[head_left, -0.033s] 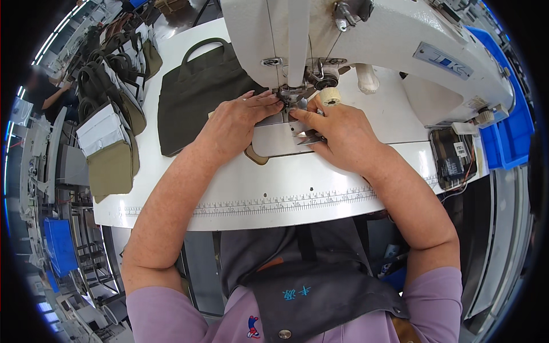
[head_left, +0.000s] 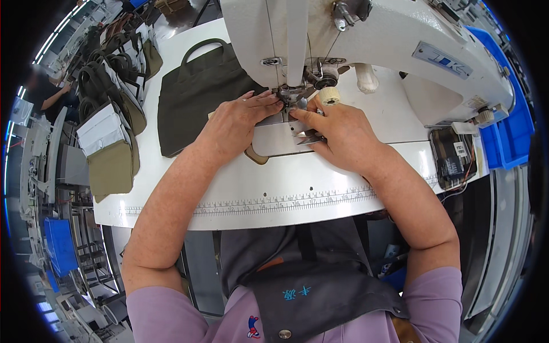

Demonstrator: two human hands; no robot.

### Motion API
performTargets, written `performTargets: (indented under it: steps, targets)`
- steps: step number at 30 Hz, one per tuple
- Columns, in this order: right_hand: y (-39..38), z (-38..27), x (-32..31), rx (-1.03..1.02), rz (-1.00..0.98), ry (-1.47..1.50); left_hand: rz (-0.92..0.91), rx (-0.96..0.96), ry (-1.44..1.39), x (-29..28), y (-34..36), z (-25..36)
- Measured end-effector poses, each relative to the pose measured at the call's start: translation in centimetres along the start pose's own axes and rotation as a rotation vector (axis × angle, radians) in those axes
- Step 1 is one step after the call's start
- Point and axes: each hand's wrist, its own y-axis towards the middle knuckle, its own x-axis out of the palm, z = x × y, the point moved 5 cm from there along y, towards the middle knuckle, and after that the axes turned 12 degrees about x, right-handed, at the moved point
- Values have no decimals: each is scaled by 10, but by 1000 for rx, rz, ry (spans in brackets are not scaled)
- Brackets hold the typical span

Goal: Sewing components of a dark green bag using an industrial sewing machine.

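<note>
A dark olive fabric bag piece (head_left: 194,94) with a looped handle lies on the white sewing table, its right end running under the needle area of a white sewing machine (head_left: 366,34). My left hand (head_left: 231,123) rests flat on that end, fingers stretched toward the presser foot (head_left: 289,103). From the other side my right hand (head_left: 346,134) reaches in, thumb and forefinger close by the foot. Metal thread snips (head_left: 310,139) are tucked in its palm, blades pointing left. Whatever its fingertips press is hidden. An olive-brown edge (head_left: 256,155) shows below my left hand.
Several olive bag pieces with handles (head_left: 111,160) are stacked along the table's left edge. A printed ruler (head_left: 280,204) runs across the front. At right sit a dark box with wires (head_left: 452,157) and a blue tray (head_left: 506,143). Another person (head_left: 48,94) is far left.
</note>
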Motion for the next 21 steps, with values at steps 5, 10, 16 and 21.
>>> performTargets:
  steps: [5,10,16,21]
  targets:
    - [-1,0,0,-4,5,14,0,-31,78,0,-2,19]
    - [2,2,3,23,-27,-15,-298,-159,129,-15,19,45]
    - [4,-3,2,8,-42,-19,-45,144,-39,-12,-9,14]
    - [3,1,3,23,-69,-25,-85,81,-206,-5,-8,6]
